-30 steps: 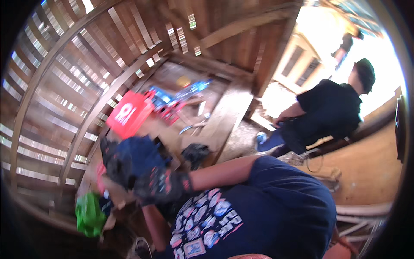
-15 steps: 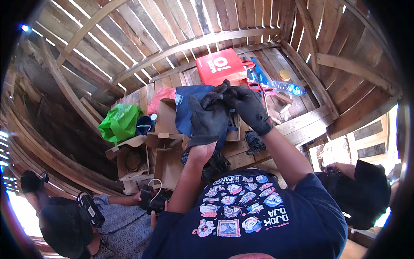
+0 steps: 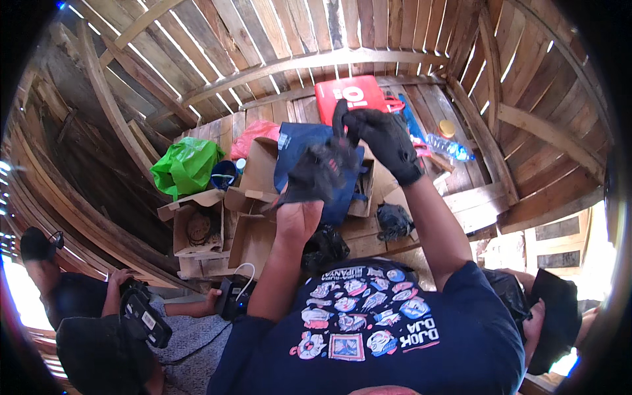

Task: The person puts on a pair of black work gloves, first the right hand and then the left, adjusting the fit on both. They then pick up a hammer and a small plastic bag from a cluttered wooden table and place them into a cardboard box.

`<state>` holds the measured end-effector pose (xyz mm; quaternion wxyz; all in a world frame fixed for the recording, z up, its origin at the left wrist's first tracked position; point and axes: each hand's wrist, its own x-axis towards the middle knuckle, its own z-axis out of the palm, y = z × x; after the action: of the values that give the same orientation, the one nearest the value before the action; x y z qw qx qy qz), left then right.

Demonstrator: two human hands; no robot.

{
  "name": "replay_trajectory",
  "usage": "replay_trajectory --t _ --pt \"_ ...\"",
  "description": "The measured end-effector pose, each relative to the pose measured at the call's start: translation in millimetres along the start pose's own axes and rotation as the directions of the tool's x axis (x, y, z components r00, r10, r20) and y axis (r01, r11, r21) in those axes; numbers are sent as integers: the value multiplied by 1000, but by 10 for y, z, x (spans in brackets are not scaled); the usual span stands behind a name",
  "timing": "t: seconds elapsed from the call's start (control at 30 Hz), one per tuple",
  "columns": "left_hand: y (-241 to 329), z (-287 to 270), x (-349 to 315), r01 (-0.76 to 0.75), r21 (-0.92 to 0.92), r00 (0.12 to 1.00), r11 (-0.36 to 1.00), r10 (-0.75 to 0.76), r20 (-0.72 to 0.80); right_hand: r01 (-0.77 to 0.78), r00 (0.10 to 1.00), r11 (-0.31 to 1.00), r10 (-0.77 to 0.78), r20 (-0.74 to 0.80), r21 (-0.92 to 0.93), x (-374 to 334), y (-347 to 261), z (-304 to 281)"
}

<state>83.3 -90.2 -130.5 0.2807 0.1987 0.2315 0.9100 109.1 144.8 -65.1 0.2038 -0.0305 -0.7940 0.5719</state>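
Both my hands wear black work gloves and are raised over the dark blue bag [image 3: 289, 141] on the table. My left hand [image 3: 315, 174] is smeared by motion, so the state of its fingers cannot be made out. Against its fingertip end, my right hand [image 3: 385, 139] is bent round with its fingers closed on the left glove. One dark glove finger sticks up where the hands meet. Below the hands are an open cardboard box [image 3: 251, 240], a black plastic bag [image 3: 326, 247] and a dark crumpled bundle [image 3: 394, 221].
A green bag [image 3: 187, 168], blue cup [image 3: 224, 174] and pink bag [image 3: 253, 137] stand left. At the back lie a red bag [image 3: 352, 97], plastic bottle [image 3: 449, 147] and yellow-lidded jar [image 3: 447, 128]. People sit close on both sides; the left one holds a device [image 3: 232, 296].
My left hand has turned from an outspread palm and is now blurred. The right hand stays at its fingertips. The person at right has leaned in, and the view has shifted slightly.
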Motion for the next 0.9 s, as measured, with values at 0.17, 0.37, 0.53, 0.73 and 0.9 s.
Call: replay_trajectory --t 0.17,0.37,0.53,0.73,0.9 --pt "6 -132 37 32 -139 994 990 -46 -101 -3 996 994 -7 -91 -108 30 185 81" --pt "-238 -314 271 -85 -84 848 993 28 -528 96 990 988 -107 -90 -123 -439 387 525" --pt "-338 -460 165 10 -62 910 998 -35 -414 192 979 632 -181 99 -751 -664 289 959" --pt "-390 -442 194 -32 -23 907 999 19 -421 310 945 491 -251 208 -814 -584 314 1032" --pt "-186 -503 388 -128 155 941 980 170 -293 575 807 454 -454 378 -681 -676 414 1139"
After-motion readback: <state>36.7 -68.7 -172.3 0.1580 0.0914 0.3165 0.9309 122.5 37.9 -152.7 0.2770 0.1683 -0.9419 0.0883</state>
